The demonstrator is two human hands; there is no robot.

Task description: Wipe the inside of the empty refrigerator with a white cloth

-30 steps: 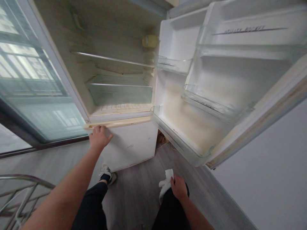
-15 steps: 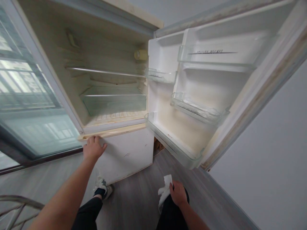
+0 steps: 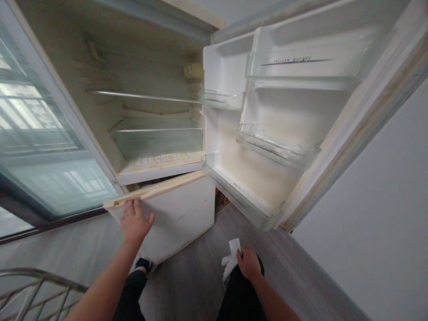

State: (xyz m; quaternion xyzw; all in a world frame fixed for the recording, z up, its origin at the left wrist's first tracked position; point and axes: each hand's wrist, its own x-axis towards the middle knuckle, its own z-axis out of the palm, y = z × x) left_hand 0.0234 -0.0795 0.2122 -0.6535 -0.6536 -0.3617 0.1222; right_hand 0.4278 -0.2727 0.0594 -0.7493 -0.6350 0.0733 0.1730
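White lower door [image 3: 180,214]: near left of centre, ajar, with a dark gap behind its yellowed top edge; a small grey mark on the front is too small to read.
Left hand [image 3: 135,218]: fingers hooked over that top edge, grasping it, thumb spread on the front.
Right hand [image 3: 249,263]: near right of centre, by the dark trousers [image 3: 239,303], fingers closed around a crumpled white cloth [image 3: 230,265].
Upper bin lettering: slightly blurred black capitals on the upper door bin [image 3: 301,69] appear to read "UTILITY POCKET".
Other bin lettering: similar letters on the middle door bin [image 3: 277,150]; print on the small door bin [image 3: 222,100] is illegible.
Refrigerator interior: yellowed walls, a shelf [image 3: 143,96], a clear drawer [image 3: 157,145] and, far right, a yellow object [image 3: 193,70].
Floor [image 3: 194,272]: grey, wood-grained.
Room: glass panes [image 3: 60,169] far left, metal-tube frame [image 3: 42,277] near left, pale wall [image 3: 368,214] right.
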